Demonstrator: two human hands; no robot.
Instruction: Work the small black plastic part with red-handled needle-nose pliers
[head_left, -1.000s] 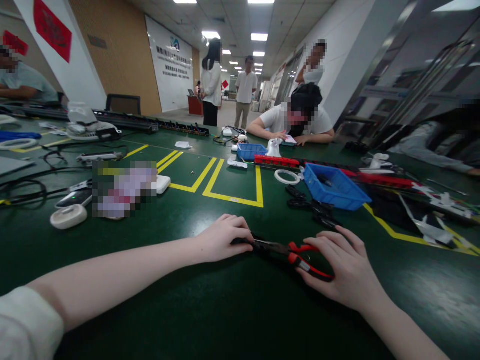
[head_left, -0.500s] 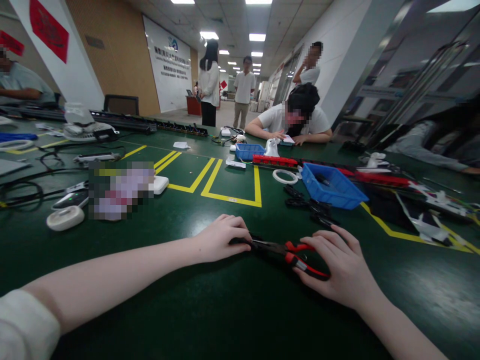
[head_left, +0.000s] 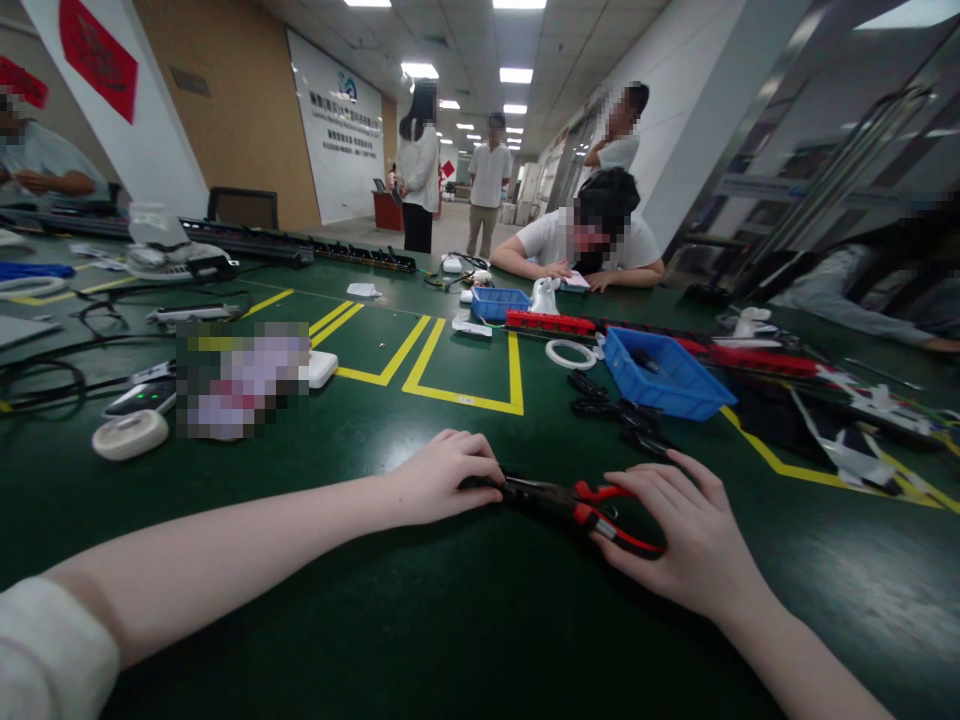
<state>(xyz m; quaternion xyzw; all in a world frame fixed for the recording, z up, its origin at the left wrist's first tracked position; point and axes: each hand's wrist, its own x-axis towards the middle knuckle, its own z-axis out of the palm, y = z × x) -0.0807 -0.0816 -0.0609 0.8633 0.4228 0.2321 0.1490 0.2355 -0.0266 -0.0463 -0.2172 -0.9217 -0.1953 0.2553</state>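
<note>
My right hand [head_left: 694, 535] grips a pair of needle-nose pliers [head_left: 587, 514] by the red and black handles, which are spread a little apart. The metal jaws point left toward my left hand [head_left: 442, 480]. There my thumb and fingers pinch a small black piece [head_left: 480, 483] at the jaw tips. Its shape is mostly hidden by the fingers, and I cannot tell whether the jaws clamp it. Both hands are low over the green table [head_left: 450, 620]. Several black cable pieces [head_left: 619, 412] lie just beyond my right hand.
Beyond the cables stands a blue bin [head_left: 667, 385] beside a white ring [head_left: 570, 353]. A blurred-out phone-like item [head_left: 247, 385], a white box [head_left: 322, 370] and a tape-like roll [head_left: 130, 437] lie at left. Across the table a person [head_left: 592, 235] leans on it.
My right hand and the pliers have shifted very slightly to the right. My left hand holds its place and its pinch.
</note>
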